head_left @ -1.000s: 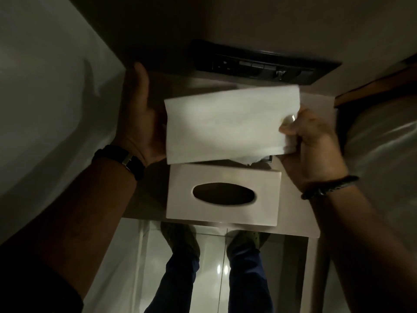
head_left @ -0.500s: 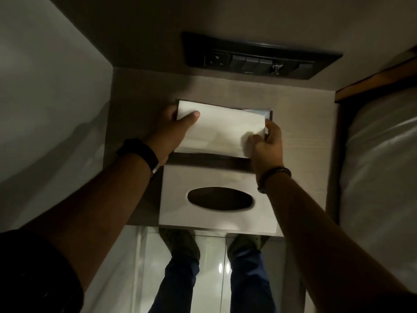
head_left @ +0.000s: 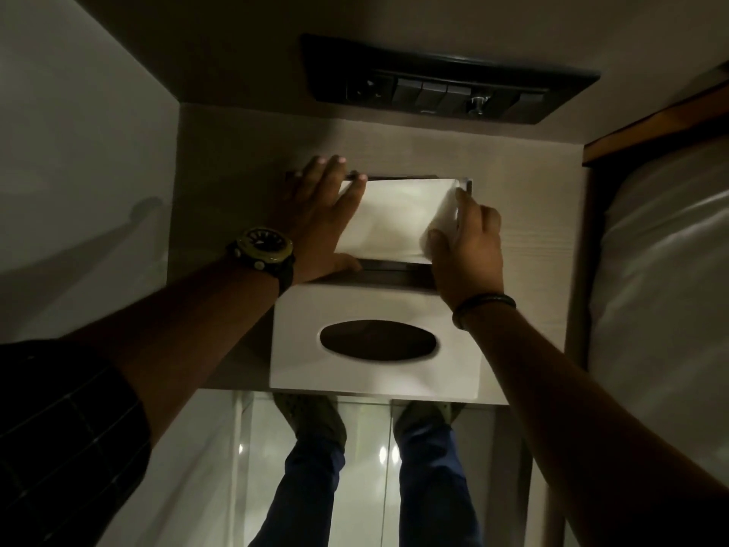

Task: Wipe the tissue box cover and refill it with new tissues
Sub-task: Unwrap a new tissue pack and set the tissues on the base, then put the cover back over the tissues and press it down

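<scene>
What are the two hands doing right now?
Left hand: open, flat on the tissues.
Right hand: fingers curled on the tissues' right edge.

A soft matt white paper tissue stack (head_left: 394,223) is seen above a smooth white tissue box cover (head_left: 374,305) on a pale wood-grain bench (head_left: 524,230); the tiled floor (head_left: 367,467) is glossy.

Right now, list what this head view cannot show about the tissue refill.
- Tray under the tissue stack: only dark edges show; the stack and both hands cover it, so its depth is unknown.
- Left hand and right hand: palms face down, so grip on the stack cannot be judged.
- Inside of the tissue box cover: the oval opening is just dark.
- Wall switch panel: too dim to read.
</scene>
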A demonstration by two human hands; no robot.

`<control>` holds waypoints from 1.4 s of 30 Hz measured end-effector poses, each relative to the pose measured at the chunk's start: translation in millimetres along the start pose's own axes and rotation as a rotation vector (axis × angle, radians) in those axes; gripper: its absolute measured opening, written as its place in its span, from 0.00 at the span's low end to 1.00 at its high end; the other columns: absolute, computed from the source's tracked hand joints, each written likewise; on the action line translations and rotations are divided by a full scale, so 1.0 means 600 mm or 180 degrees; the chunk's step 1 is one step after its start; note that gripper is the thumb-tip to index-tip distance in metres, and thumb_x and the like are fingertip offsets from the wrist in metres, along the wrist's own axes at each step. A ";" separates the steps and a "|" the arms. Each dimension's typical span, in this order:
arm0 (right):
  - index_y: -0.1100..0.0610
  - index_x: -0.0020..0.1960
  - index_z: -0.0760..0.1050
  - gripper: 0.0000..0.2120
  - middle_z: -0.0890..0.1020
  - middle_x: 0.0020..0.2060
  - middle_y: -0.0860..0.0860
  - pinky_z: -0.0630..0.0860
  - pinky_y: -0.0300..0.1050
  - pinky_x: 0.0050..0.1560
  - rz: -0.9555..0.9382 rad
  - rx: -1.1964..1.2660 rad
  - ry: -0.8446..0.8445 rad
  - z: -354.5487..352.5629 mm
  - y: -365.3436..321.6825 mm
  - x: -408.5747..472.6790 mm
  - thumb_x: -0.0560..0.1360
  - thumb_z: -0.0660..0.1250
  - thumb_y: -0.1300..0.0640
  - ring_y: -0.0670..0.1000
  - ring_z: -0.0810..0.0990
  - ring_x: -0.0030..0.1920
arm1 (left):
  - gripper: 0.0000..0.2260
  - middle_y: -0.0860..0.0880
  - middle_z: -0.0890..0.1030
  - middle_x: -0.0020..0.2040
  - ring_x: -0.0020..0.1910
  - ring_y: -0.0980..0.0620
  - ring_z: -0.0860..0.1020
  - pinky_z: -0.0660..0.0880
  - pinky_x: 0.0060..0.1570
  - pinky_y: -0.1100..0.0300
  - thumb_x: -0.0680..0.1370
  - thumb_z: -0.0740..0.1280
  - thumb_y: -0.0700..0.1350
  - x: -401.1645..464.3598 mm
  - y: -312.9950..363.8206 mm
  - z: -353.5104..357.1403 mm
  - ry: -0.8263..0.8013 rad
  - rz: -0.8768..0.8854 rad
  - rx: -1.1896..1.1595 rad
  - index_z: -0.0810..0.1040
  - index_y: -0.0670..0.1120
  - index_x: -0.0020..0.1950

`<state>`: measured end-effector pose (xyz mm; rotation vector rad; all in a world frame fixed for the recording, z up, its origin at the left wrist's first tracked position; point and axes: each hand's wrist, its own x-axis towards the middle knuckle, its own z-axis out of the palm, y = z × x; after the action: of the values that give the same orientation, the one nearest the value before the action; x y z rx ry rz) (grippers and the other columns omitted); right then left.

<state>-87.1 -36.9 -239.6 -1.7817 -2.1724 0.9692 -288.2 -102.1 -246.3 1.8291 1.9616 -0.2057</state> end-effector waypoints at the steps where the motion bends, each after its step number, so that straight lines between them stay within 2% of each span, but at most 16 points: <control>1: 0.57 0.74 0.63 0.26 0.68 0.68 0.62 0.73 0.61 0.64 -0.0332 -0.0451 0.0088 -0.001 0.004 -0.005 0.78 0.64 0.56 0.63 0.70 0.66 | 0.53 0.39 0.45 0.79 0.78 0.37 0.44 0.46 0.73 0.39 0.67 0.72 0.66 0.002 -0.004 0.006 0.0048 0.0049 0.0038 0.45 0.48 0.79; 4: 0.56 0.75 0.61 0.28 0.64 0.73 0.64 0.67 0.66 0.66 -0.0985 -0.1341 0.0046 0.002 0.007 -0.005 0.79 0.60 0.46 0.67 0.63 0.72 | 0.51 0.37 0.46 0.79 0.77 0.35 0.44 0.45 0.73 0.38 0.67 0.70 0.67 0.003 -0.014 0.018 0.0200 0.0236 0.0206 0.46 0.47 0.79; 8: 0.50 0.78 0.45 0.33 0.46 0.79 0.58 0.45 0.70 0.71 -0.1127 -0.1937 -0.0899 0.021 0.021 0.023 0.79 0.49 0.37 0.67 0.42 0.77 | 0.53 0.37 0.46 0.79 0.77 0.34 0.44 0.45 0.73 0.34 0.66 0.61 0.75 0.004 -0.023 0.032 0.0182 0.0316 0.0489 0.44 0.45 0.79; 11: 0.47 0.78 0.39 0.36 0.39 0.79 0.54 0.41 0.71 0.71 -0.1102 -0.2188 -0.1135 0.026 0.035 0.036 0.78 0.48 0.34 0.66 0.38 0.77 | 0.55 0.38 0.45 0.79 0.77 0.34 0.43 0.43 0.73 0.35 0.64 0.53 0.78 0.005 -0.028 0.039 0.0124 0.0218 0.0510 0.43 0.44 0.79; 15: 0.46 0.77 0.37 0.37 0.36 0.78 0.53 0.39 0.72 0.70 -0.1002 -0.2255 -0.1203 0.018 0.025 0.040 0.77 0.47 0.32 0.64 0.35 0.76 | 0.56 0.38 0.43 0.79 0.77 0.35 0.42 0.41 0.74 0.37 0.65 0.53 0.79 0.000 -0.026 0.027 0.0099 0.0162 0.0447 0.43 0.43 0.79; 18: 0.48 0.79 0.43 0.36 0.42 0.79 0.55 0.42 0.66 0.72 -0.0573 -0.1302 -0.0586 -0.019 0.032 0.022 0.77 0.49 0.33 0.62 0.40 0.78 | 0.52 0.39 0.43 0.79 0.78 0.37 0.42 0.41 0.74 0.40 0.67 0.54 0.76 -0.026 -0.029 0.011 0.0334 -0.0492 -0.0345 0.45 0.44 0.79; 20: 0.48 0.78 0.51 0.35 0.52 0.79 0.54 0.51 0.63 0.75 0.0050 -0.0322 -0.0091 -0.045 0.054 -0.016 0.76 0.53 0.34 0.60 0.50 0.78 | 0.46 0.40 0.48 0.80 0.78 0.39 0.47 0.48 0.75 0.41 0.70 0.55 0.73 -0.070 -0.030 0.012 0.0587 -0.1320 -0.1272 0.51 0.45 0.79; 23: 0.52 0.74 0.62 0.33 0.67 0.71 0.56 0.71 0.57 0.66 0.1177 0.0611 0.0233 -0.060 0.085 -0.103 0.76 0.57 0.35 0.57 0.70 0.68 | 0.43 0.41 0.61 0.77 0.75 0.40 0.61 0.62 0.71 0.40 0.70 0.59 0.72 -0.161 -0.016 0.037 0.0647 -0.2446 -0.2239 0.58 0.47 0.77; 25: 0.55 0.69 0.69 0.29 0.75 0.63 0.58 0.75 0.53 0.58 0.1574 0.0711 0.0005 -0.049 0.092 -0.159 0.77 0.57 0.36 0.58 0.76 0.61 | 0.41 0.44 0.73 0.68 0.66 0.42 0.73 0.75 0.58 0.46 0.67 0.62 0.72 -0.212 0.008 0.057 0.0475 -0.2789 -0.2945 0.68 0.48 0.71; 26: 0.55 0.63 0.73 0.26 0.78 0.57 0.57 0.77 0.53 0.55 0.1606 0.0762 -0.0188 -0.040 0.091 -0.184 0.77 0.58 0.36 0.58 0.78 0.57 | 0.38 0.46 0.78 0.62 0.59 0.45 0.78 0.78 0.51 0.51 0.65 0.64 0.72 -0.230 0.025 0.064 0.0385 -0.2843 -0.3401 0.73 0.49 0.67; 28: 0.55 0.57 0.75 0.27 0.80 0.50 0.55 0.79 0.57 0.53 0.1577 0.0828 -0.0513 -0.022 0.081 -0.220 0.72 0.61 0.34 0.56 0.80 0.52 | 0.31 0.49 0.81 0.54 0.52 0.48 0.80 0.79 0.44 0.56 0.64 0.68 0.68 -0.252 0.062 0.076 0.0192 -0.2833 -0.3955 0.76 0.51 0.60; 30: 0.59 0.60 0.73 0.30 0.79 0.53 0.57 0.79 0.59 0.55 0.1672 0.0724 -0.0596 -0.007 0.074 -0.233 0.70 0.68 0.36 0.58 0.78 0.55 | 0.27 0.49 0.79 0.54 0.50 0.49 0.79 0.77 0.41 0.61 0.67 0.73 0.60 -0.259 0.090 0.087 0.0209 -0.2811 -0.3906 0.74 0.49 0.61; 33: 0.61 0.64 0.70 0.31 0.77 0.58 0.59 0.77 0.59 0.58 0.1782 0.0690 -0.0497 -0.009 0.067 -0.232 0.70 0.72 0.42 0.59 0.76 0.59 | 0.24 0.48 0.78 0.54 0.51 0.48 0.79 0.75 0.37 0.64 0.68 0.76 0.52 -0.257 0.106 0.081 0.0497 -0.2991 -0.3962 0.71 0.49 0.60; 35: 0.60 0.64 0.71 0.34 0.77 0.58 0.58 0.78 0.59 0.56 0.1603 0.0782 -0.0411 -0.031 0.053 -0.230 0.68 0.70 0.38 0.58 0.77 0.58 | 0.25 0.50 0.78 0.53 0.50 0.49 0.80 0.77 0.35 0.65 0.66 0.77 0.53 -0.259 0.105 0.063 0.0740 -0.2972 -0.4149 0.70 0.51 0.58; 38: 0.58 0.60 0.74 0.36 0.80 0.53 0.56 0.78 0.60 0.54 0.1121 0.0829 -0.0072 -0.072 0.020 -0.207 0.66 0.65 0.30 0.59 0.78 0.56 | 0.27 0.55 0.79 0.50 0.45 0.57 0.80 0.75 0.30 0.72 0.64 0.77 0.56 -0.247 0.104 0.018 0.1201 -0.2807 -0.4188 0.72 0.52 0.58; 42: 0.57 0.58 0.77 0.35 0.82 0.52 0.54 0.77 0.56 0.56 0.0855 0.0813 0.0431 -0.080 -0.019 -0.121 0.66 0.65 0.29 0.57 0.79 0.56 | 0.23 0.57 0.79 0.52 0.46 0.61 0.78 0.76 0.34 0.73 0.69 0.76 0.53 -0.164 0.072 -0.034 0.1573 -0.2694 -0.4340 0.73 0.53 0.61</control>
<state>-52.1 -87.0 -176.5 -1.9780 -1.6748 1.0892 -248.5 -178.2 -178.9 0.1462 2.1007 1.1333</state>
